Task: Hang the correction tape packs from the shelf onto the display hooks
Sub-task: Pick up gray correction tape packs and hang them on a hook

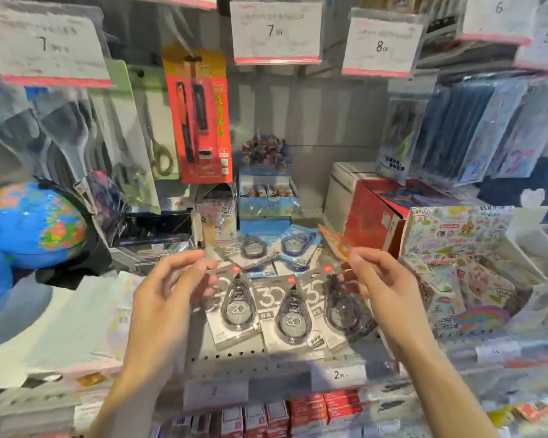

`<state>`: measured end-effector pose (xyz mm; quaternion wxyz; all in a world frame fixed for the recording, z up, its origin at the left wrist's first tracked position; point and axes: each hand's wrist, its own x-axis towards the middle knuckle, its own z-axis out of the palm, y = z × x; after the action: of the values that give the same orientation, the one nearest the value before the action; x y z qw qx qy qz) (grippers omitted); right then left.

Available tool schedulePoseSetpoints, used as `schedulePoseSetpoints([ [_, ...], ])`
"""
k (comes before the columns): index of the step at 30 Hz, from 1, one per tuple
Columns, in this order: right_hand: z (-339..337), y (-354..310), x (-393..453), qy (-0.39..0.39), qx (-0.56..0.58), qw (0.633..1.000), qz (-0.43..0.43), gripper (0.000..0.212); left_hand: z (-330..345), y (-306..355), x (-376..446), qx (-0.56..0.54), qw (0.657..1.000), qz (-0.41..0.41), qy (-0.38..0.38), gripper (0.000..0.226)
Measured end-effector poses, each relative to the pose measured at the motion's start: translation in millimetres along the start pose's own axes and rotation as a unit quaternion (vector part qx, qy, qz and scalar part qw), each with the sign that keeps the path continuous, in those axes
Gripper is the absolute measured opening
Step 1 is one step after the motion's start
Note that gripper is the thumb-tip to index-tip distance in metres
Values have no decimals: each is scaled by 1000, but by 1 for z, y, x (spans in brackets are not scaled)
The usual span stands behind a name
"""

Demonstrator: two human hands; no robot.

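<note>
Three "30" correction tape packs (268, 306)

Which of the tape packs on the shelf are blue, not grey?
The two blue-edged correction tape packs at the back; the grey teardrop packs marked 30 lie in front.

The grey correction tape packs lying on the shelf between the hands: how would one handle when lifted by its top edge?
A grey correction tape pack is a flat card with a teardrop blister, so probably light and fairly stiff. The bulky dispenser sits low, so it should hang bottom-heavy. The glossy blister may be slippery; the card edge is likely the safer pinch.
</note>
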<state>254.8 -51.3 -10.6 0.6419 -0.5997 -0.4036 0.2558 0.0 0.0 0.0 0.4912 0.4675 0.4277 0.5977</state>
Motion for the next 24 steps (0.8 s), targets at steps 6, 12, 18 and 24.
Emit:
schedulePoseSetpoints([
  [6, 23, 4, 41, -4, -37, 999, -22, 11, -6, -10, 44, 14, 999, 41, -27, 12],
  [12, 32, 20, 67, -54, -65, 996, -37, 9, -7, -28, 53, 137, 988, 11, -68, 9],
  [18, 53, 43, 67, -251, -272, 927, -59, 23, -6, -45, 55, 512, 840, 74, -165, 27],
  [24, 56, 47, 63, -328, -469, 803, -169, 44, 0, -48, 54, 644, 729, 97, -209, 56],
])
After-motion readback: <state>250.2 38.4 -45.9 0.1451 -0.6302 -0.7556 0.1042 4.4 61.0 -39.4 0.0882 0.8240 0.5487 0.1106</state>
